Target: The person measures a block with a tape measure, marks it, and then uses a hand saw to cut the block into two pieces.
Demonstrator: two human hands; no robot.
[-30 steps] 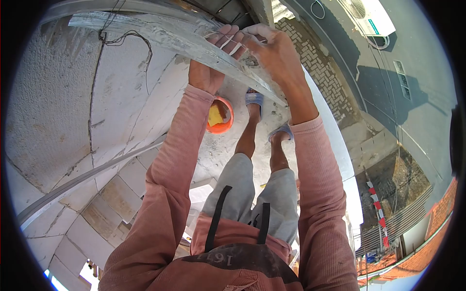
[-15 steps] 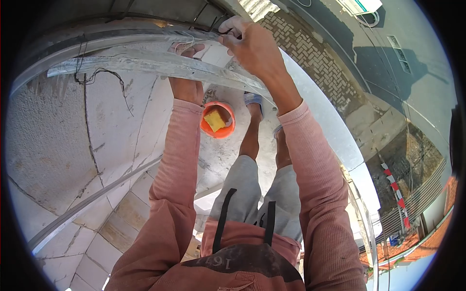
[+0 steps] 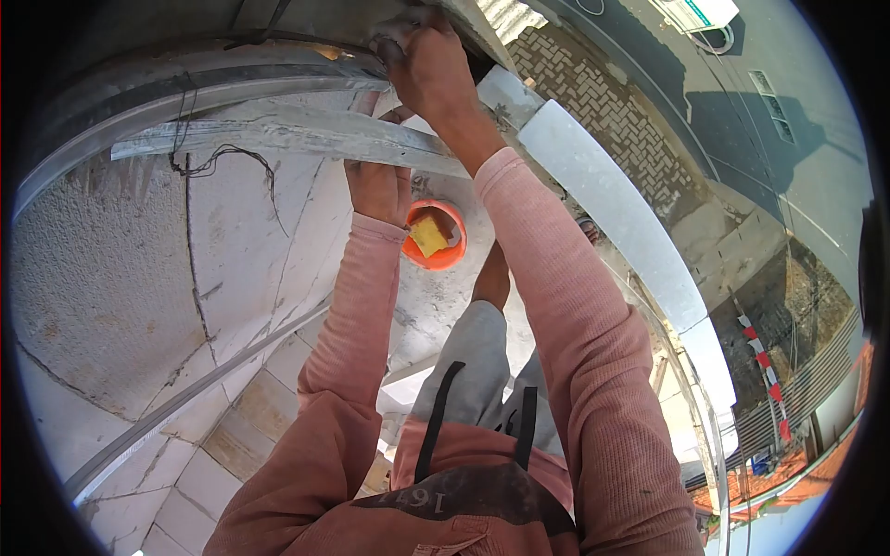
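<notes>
My right hand [image 3: 431, 74] is raised at the top of the view, its fingers curled closed by the dark upper edge of the metal frame. What it grips is hidden. Behind the lower grey metal bar [image 3: 287, 130] is my left hand [image 3: 378, 185]; its bent fingertips show above the bar, close to the curved upper rail [image 3: 232, 91]. They look closed, but whatever is in them is out of sight. A dark thin wire [image 3: 227, 153] hangs tangled over the left part of the bar.
An orange bucket [image 3: 461, 243] holding a yellow sponge [image 3: 428, 236] stands on the concrete floor below. Pale block wall [image 3: 102, 250] rises at left. A light ledge [image 3: 603, 176] curves along the right, with a paved street far below. A diagonal metal rail [image 3: 204, 389] crosses lower left.
My right hand has moved left and up, away from the ledge, staying closed. My left hand's fingers have bent. The view has shifted slightly, and the bucket appears further right.
</notes>
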